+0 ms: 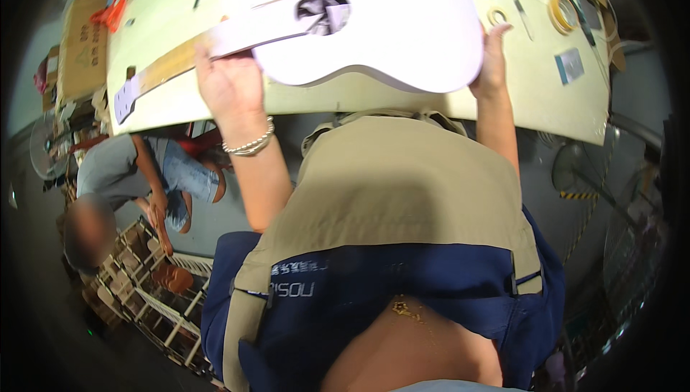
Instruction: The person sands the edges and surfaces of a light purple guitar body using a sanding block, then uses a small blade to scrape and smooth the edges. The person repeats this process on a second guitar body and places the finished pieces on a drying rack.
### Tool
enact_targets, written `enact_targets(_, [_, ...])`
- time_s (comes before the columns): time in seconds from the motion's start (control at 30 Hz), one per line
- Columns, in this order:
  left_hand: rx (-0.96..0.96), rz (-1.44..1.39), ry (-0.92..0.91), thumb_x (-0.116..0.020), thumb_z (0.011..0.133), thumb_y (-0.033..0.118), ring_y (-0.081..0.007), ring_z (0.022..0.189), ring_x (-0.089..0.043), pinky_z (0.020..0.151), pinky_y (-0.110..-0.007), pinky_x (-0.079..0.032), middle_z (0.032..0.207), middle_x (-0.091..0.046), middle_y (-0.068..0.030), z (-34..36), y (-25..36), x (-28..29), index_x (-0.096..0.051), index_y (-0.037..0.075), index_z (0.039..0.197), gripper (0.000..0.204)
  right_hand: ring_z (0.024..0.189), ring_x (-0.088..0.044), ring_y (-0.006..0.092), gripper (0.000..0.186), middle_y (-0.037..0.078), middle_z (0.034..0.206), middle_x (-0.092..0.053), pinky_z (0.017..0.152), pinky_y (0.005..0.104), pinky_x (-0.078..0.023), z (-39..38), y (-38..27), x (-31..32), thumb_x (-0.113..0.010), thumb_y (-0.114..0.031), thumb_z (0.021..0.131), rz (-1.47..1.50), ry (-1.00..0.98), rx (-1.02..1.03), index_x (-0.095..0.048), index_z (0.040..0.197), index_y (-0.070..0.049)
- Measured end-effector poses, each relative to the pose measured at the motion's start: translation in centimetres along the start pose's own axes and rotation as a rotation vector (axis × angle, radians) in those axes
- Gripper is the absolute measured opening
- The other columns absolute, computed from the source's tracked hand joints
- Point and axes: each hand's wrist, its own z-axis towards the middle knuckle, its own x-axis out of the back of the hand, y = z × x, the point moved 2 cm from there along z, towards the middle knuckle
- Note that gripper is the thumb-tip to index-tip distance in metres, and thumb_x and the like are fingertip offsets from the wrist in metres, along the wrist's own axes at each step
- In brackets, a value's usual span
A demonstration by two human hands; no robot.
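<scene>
A white guitar body (410, 36) lies face up at the table's near edge, crumpled material inside its round soundhole (316, 7). Its long neck (172, 63) reaches left, partly tan, with a pale headstock (125, 101) at the end. My left hand (230, 86), with a beaded bracelet at the wrist, grips the neck from below near where it meets the body. My right hand (490, 65) holds the rounded right end of the body, thumb at the edge.
The pale worktable (546, 104) carries tape rolls (563, 14), thin tools (523, 18) and a small blue-grey card (569, 66). Cardboard (85, 47) stands left. A co-worker (115, 173) is low at lower left, beside a white rack (165, 298). A fan (575, 173) stands under the right end.
</scene>
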Motion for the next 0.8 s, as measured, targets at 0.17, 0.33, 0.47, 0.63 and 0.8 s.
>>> enact_targets(0.17, [-0.082,0.028,-0.107,-0.037,0.097,0.028,-0.0289,0.122,-0.040,0.108,-0.043,-0.027,0.129,-0.044,-0.0202,-2.5,0.2,-2.5,-0.033,-0.008,0.129,0.049,0.122,-0.044,0.0246,0.087,0.017,0.134,-0.044,0.102,0.0339,-0.037,0.3,1.0,0.8,-0.005,-0.064,0.089,0.157,0.078,-0.043,-0.030,0.136,0.005])
enact_targets(0.33, [-0.101,0.084,-0.119,-0.034,0.098,0.029,-0.0282,0.123,-0.040,0.109,-0.042,-0.026,0.131,-0.043,-0.0188,-3.5,0.5,-3.5,-0.033,-0.008,0.129,0.048,0.123,-0.043,0.0248,0.085,0.017,0.134,-0.043,0.102,0.0345,-0.036,-0.1,1.4,1.2,-0.007,-0.062,0.090,0.169,0.056,-0.011,-0.029,0.136,0.007])
enact_targets(0.47, [-0.124,0.061,-0.050,-0.034,0.097,0.027,-0.0286,0.124,-0.038,0.109,-0.044,-0.025,0.132,-0.042,-0.0184,-3.2,0.8,-3.4,-0.034,-0.007,0.130,0.047,0.125,-0.040,0.0251,0.084,0.017,0.137,-0.039,0.104,0.0348,-0.033,-0.3,1.2,1.3,-0.007,-0.062,0.091,0.111,0.020,0.088,-0.026,0.138,0.006])
enact_targets(0.63, [-0.100,0.017,-0.048,-0.036,0.097,0.025,-0.0263,0.116,-0.045,0.104,-0.042,-0.033,0.125,-0.048,-0.0163,-2.4,1.0,-2.5,-0.043,-0.003,0.121,0.038,0.128,-0.036,0.0258,0.086,0.017,0.141,-0.034,0.106,0.0355,-0.029,-1.1,0.2,0.6,-0.004,-0.063,0.089,0.050,0.000,0.120,-0.021,0.140,0.005])
enact_targets(0.8, [-0.109,-0.005,-0.202,-0.040,0.097,0.029,-0.0265,0.119,-0.043,0.105,-0.042,-0.031,0.124,-0.049,-0.0155,-2.7,1.4,-2.6,-0.044,-0.001,0.121,0.038,0.123,-0.039,0.0237,0.065,0.014,0.134,-0.041,0.106,0.0351,-0.028,-1.0,1.1,1.6,-0.036,-0.045,0.095,-0.047,-0.066,0.130,-0.027,0.138,0.003])
